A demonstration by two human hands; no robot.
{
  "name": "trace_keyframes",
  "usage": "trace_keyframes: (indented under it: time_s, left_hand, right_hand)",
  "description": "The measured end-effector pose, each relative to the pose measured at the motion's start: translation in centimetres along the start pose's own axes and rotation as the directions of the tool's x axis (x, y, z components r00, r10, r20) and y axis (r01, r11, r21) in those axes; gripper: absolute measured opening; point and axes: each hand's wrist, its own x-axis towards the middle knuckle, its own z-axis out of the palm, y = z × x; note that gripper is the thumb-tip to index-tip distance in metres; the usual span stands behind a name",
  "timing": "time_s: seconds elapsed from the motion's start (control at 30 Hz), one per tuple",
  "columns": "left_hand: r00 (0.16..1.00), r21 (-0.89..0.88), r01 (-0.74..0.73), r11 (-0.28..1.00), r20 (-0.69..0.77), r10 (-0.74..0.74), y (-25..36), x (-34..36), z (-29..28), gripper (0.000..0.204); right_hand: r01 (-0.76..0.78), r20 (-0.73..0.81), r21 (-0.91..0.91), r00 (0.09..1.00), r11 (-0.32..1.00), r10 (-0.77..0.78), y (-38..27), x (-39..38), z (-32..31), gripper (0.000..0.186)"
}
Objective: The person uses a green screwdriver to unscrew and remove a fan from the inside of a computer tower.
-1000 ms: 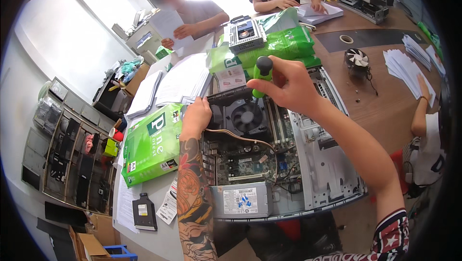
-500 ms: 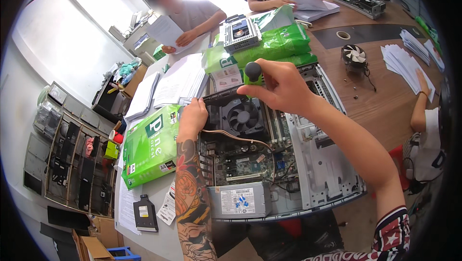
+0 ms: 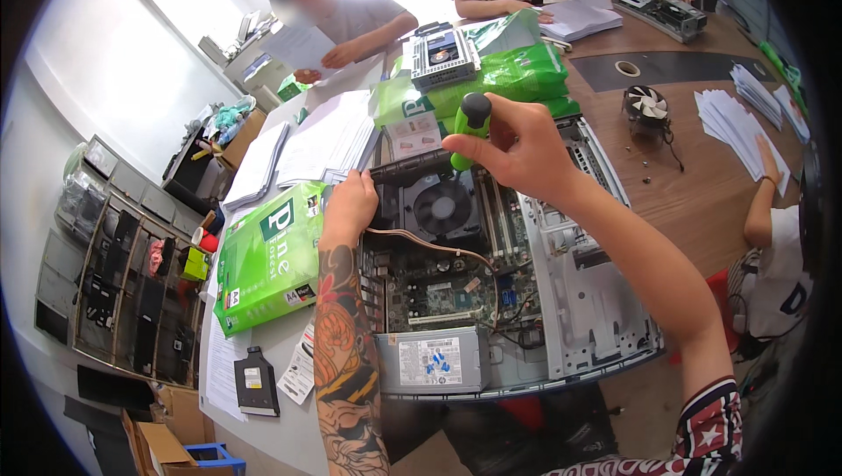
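An opened desktop computer case (image 3: 574,300) lies before me with its insides showing. My right hand (image 3: 531,147) grips a green screwdriver with a black cap (image 3: 471,134), its shaft pointing down at the upper edge of the black cooling fan (image 3: 438,206). Whether the tip sits in a screw is too small to tell. My left hand (image 3: 353,204) is closed over the case's far left corner; its fingertips are partly hidden. Inside are the motherboard (image 3: 438,293), a brown cable (image 3: 430,243) and a silver power supply (image 3: 430,364) nearest me.
Green paper packs (image 3: 272,261) and paper stacks (image 3: 329,143) lie left and behind. A metal drive cage (image 3: 441,57) rests on a pack. A loose cooler fan (image 3: 646,106), small screws and a tape roll (image 3: 626,68) are on the right. Several people handle papers around the table.
The screwdriver has tilted and its cap has shifted up and right, so more of the handle shows. My left hand keeps its place on the case. Across the table, a person's paper has moved.
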Motion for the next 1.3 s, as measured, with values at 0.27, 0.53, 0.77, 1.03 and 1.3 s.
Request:
trace_keyframes:
  time_s: [0.27,0.53,0.77,1.03,1.3]
  left_hand:
    - [1.000,0.007,0.013,1.000,0.020,-0.013,0.1,0.0,-0.2,0.044]
    - [0.998,0.008,0.039,0.999,0.039,-0.039,0.2,-0.3,-0.8,0.044]
    - [0.997,0.012,0.048,0.999,0.057,-0.049,0.4,0.1,-0.3,0.045]
    - [1.000,-0.004,0.007,1.000,0.025,-0.007,0.1,-0.2,-0.4,0.044]
    - [1.000,-0.017,0.000,1.000,0.004,0.000,-0.1,-0.3,-0.6,0.043]
  right_hand:
    - [0.092,-0.010,0.001,0.996,0.996,-0.092,-0.4,-0.1,0.5,0.035]
    - [0.116,0.001,-0.006,0.993,0.993,-0.116,-0.6,0.0,0.4,0.036]
    - [0.133,-0.001,-0.032,0.991,0.991,-0.133,-0.2,-0.1,0.3,0.035]
    - [-0.194,0.147,0.235,0.976,0.952,0.163,-0.4,-0.2,0.5,0.025]
    - [-0.107,-0.110,0.234,0.985,0.966,0.136,0.9,0.6,0.2,0.036]
